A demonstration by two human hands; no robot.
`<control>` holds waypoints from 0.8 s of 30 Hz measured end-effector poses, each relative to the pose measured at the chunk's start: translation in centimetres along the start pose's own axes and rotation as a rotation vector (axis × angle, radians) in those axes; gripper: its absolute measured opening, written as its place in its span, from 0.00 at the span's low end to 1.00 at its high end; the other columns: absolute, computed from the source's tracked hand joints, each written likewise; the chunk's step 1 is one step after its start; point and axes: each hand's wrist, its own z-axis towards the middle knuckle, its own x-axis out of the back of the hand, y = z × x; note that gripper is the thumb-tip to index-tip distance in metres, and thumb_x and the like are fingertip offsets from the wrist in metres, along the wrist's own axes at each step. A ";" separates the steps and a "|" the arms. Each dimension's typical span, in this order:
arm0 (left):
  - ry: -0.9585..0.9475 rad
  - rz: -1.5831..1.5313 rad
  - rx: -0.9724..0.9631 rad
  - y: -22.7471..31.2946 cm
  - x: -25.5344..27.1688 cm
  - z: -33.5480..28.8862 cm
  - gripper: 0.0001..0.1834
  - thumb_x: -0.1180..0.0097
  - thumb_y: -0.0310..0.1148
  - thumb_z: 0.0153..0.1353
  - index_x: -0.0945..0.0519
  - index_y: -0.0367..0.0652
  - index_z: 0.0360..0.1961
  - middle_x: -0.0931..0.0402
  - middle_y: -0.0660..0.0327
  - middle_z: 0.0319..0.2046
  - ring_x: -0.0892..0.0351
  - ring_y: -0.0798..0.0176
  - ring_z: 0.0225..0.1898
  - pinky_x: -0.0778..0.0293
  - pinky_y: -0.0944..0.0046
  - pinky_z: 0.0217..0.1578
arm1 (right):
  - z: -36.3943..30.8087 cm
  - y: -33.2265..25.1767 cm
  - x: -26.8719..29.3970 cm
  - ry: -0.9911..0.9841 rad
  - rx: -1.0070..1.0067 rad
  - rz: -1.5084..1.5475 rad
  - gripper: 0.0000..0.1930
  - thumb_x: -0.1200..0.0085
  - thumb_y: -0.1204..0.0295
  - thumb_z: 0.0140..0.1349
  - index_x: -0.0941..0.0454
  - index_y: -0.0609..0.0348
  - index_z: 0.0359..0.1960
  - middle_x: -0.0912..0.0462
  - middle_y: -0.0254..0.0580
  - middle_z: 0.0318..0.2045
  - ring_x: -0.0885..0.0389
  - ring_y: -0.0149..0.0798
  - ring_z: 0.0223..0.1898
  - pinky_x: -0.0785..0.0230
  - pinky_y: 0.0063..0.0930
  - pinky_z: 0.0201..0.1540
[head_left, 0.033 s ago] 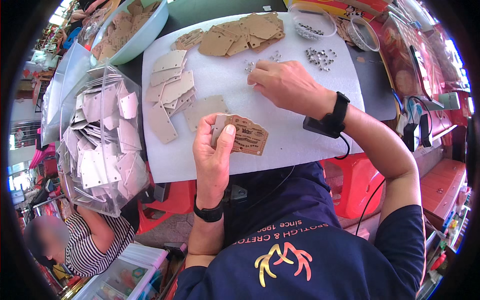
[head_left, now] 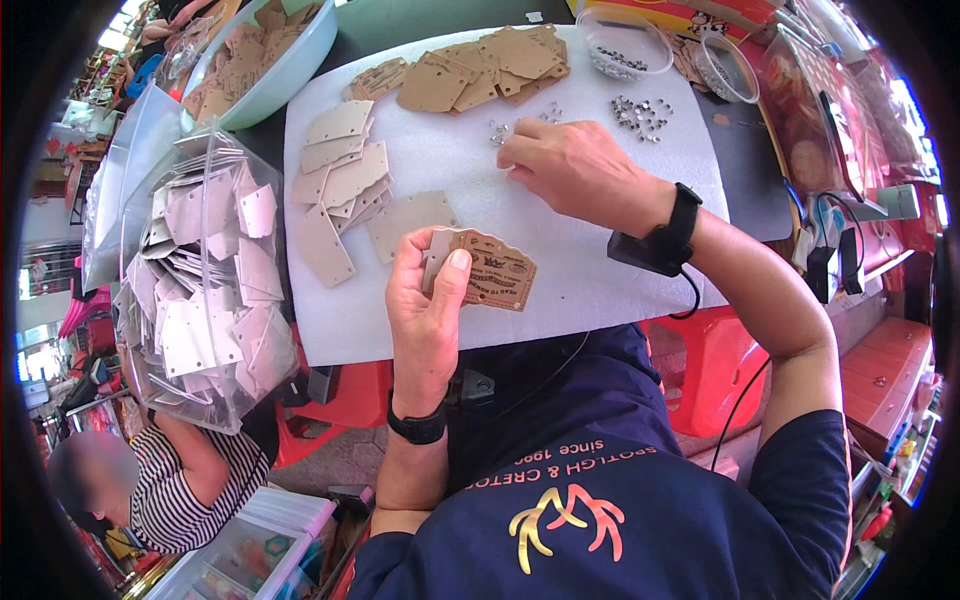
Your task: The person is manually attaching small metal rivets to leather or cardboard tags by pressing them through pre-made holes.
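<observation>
My left hand [head_left: 424, 312] is closed around a brown printed card [head_left: 503, 278] with punched holes and a wavy edge, its thumb pressed on the front; a paler card layer shows behind it. Over the white foam sheet [head_left: 560, 330], my right hand [head_left: 580, 172] has its fingertips drawn together beside a few small shiny metal pieces [head_left: 499, 133]. Whatever those fingertips hold, if anything, is hidden. Just beyond the left hand lies a single grey card [head_left: 408, 222]. Grey cards [head_left: 343, 185] overlap in a pile at the left, and brown cards [head_left: 480, 73] are heaped at the far side.
More metal pieces [head_left: 640, 118] lie loose near a clear round tub [head_left: 627, 45] and a smaller cup [head_left: 725, 68]. At the left stands a clear bag [head_left: 208, 370] full of grey cards, below a pale basin [head_left: 318, 55] of brown ones. A person in a striped shirt [head_left: 205, 490] sits lower left.
</observation>
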 end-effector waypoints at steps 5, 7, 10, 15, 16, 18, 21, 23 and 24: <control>0.004 -0.012 -0.016 -0.2 0.1 0.5 0.11 0.49 0.28 0.69 0.29 0.38 0.50 0.23 0.63 0.40 0.25 0.77 0.40 0.28 0.73 0.42 | 0.0 0.8 1.1 0.039 -0.065 0.031 0.05 0.45 0.72 0.60 0.22 0.58 0.36 0.21 0.42 0.32 0.20 0.49 0.33 0.28 0.41 0.34; 0.016 0.008 -0.026 -0.2 0.0 0.5 0.11 0.49 0.28 0.69 0.29 0.38 0.50 0.23 0.64 0.40 0.25 0.77 0.40 0.28 0.73 0.42 | -0.1 1.1 1.2 0.093 -0.086 0.038 0.05 0.44 0.71 0.60 0.21 0.58 0.34 0.20 0.43 0.32 0.20 0.49 0.33 0.28 0.40 0.35; 0.005 0.019 -0.028 -0.2 0.0 0.5 0.11 0.49 0.28 0.69 0.29 0.38 0.50 0.23 0.64 0.40 0.26 0.77 0.40 0.28 0.73 0.42 | 0.0 0.7 1.0 0.034 -0.107 0.070 0.06 0.44 0.70 0.60 0.20 0.59 0.33 0.20 0.43 0.32 0.20 0.49 0.33 0.28 0.40 0.35; -0.003 0.010 -0.036 -0.3 0.1 0.6 0.11 0.49 0.28 0.68 0.29 0.38 0.50 0.23 0.64 0.39 0.26 0.77 0.40 0.28 0.73 0.42 | 0.2 0.1 0.0 0.018 -0.113 0.028 0.07 0.45 0.69 0.61 0.21 0.59 0.33 0.20 0.43 0.32 0.20 0.49 0.33 0.28 0.40 0.35; -0.007 0.006 -0.036 -0.3 0.0 0.6 0.11 0.49 0.29 0.68 0.29 0.38 0.50 0.23 0.64 0.39 0.26 0.77 0.39 0.28 0.74 0.42 | 0.3 0.1 -0.3 0.028 -0.103 0.013 0.07 0.46 0.69 0.61 0.21 0.59 0.32 0.21 0.44 0.31 0.20 0.49 0.32 0.28 0.41 0.34; -0.004 0.001 -0.029 -0.2 0.0 0.6 0.11 0.49 0.29 0.68 0.29 0.38 0.50 0.23 0.64 0.39 0.26 0.77 0.39 0.28 0.74 0.42 | 0.5 -0.1 -0.4 0.038 -0.096 0.007 0.07 0.46 0.69 0.61 0.22 0.60 0.32 0.21 0.44 0.31 0.20 0.49 0.31 0.29 0.41 0.34; -0.001 0.003 -0.024 -0.3 0.1 0.6 0.11 0.49 0.29 0.69 0.29 0.38 0.50 0.23 0.64 0.39 0.25 0.77 0.39 0.28 0.74 0.42 | 0.8 -0.2 -0.5 0.041 -0.074 -0.026 0.07 0.47 0.69 0.61 0.23 0.60 0.31 0.22 0.43 0.29 0.21 0.50 0.30 0.29 0.42 0.32; -0.003 0.010 -0.024 -0.3 0.1 0.6 0.11 0.48 0.29 0.69 0.29 0.38 0.50 0.23 0.64 0.39 0.25 0.77 0.39 0.28 0.74 0.42 | 0.9 -0.2 -0.6 0.034 -0.062 -0.055 0.07 0.47 0.69 0.61 0.24 0.60 0.30 0.23 0.43 0.29 0.21 0.50 0.29 0.29 0.42 0.31; 0.000 0.003 -0.019 -0.3 0.1 0.6 0.11 0.49 0.29 0.69 0.29 0.38 0.50 0.23 0.64 0.39 0.25 0.77 0.39 0.28 0.74 0.42 | 0.9 -0.1 -0.6 0.045 -0.044 -0.049 0.07 0.48 0.70 0.60 0.24 0.60 0.28 0.23 0.44 0.29 0.21 0.50 0.29 0.29 0.43 0.31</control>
